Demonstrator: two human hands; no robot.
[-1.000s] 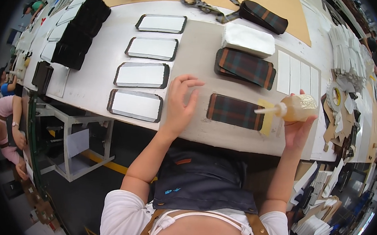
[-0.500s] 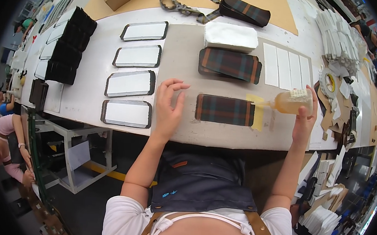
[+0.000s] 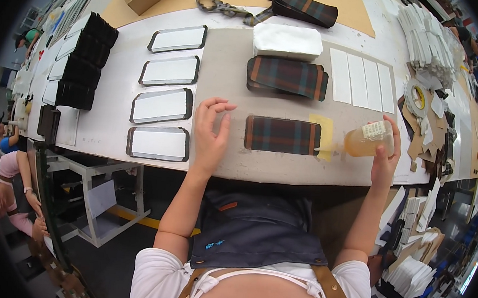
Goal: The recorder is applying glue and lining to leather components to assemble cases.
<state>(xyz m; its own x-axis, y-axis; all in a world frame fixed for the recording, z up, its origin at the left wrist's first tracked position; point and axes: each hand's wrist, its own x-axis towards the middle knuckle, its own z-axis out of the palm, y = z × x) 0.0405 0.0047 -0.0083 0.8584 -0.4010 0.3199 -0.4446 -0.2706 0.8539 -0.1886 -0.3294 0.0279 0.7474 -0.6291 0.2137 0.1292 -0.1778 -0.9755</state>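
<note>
In my right hand [image 3: 385, 153] is a clear squeeze bottle [image 3: 368, 139] of amber liquid, tipped on its side. Its thin nozzle points left and meets the right edge of a dark plaid fabric piece [image 3: 281, 135], near the lower corner. That piece lies flat, its right end over a strip of yellow tape [image 3: 325, 137]. My left hand [image 3: 212, 136] hovers or rests to the left of the plaid piece, fingers curled but apart, holding nothing. Beyond lie a stack of plaid pieces [image 3: 287, 79] and a white block-shaped stack [image 3: 287, 41].
Dark-edged white panels [image 3: 158, 144] stand in a column on the left, beside black folded stacks [image 3: 75, 94]. White strips [image 3: 360, 77] lie at the right, near a tape roll [image 3: 417, 100] and cardboard scraps. A plaid strap [image 3: 226, 9] lies at the back. A person [image 3: 18, 180] is at far left.
The bottle's nozzle has moved down along the right edge of the plaid piece, from near its upper corner to near its lower one. My left hand keeps its pose.
</note>
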